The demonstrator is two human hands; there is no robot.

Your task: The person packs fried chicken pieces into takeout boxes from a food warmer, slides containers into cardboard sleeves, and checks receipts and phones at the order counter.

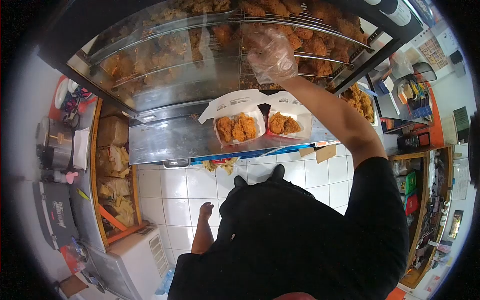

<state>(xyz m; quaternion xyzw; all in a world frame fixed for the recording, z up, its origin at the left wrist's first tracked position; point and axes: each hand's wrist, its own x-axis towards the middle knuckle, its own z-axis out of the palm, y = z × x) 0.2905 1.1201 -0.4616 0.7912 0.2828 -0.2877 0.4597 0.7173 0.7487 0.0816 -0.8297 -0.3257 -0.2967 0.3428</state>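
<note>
Reaching up into the glass warming case (231, 54), our right hand (274, 56) wears a thin, see-through plastic glove. It is in among the crispy fried chicken (316, 47) on the wire racks. Its fingers look a bit bent, but we cannot tell how far open they are, or if they have hold of a piece. Our left hand (205, 210) is bare and hangs low at our side, over the white tile floor (175, 187), well apart from the food. Its fingers curl in, and we cannot tell if anything is in them.

Below the case is a shiny metal counter (172, 140). Two open boxes sit on it, just beside each other, under our right arm. The left box (231, 103) is white inside, with its lid up, and has golden chicken pieces (244, 127) in it. The right box (304, 113) has chicken (284, 124) in it too. More fried chicken sits in a tray (374, 107) to the right, near our forearm.
</note>
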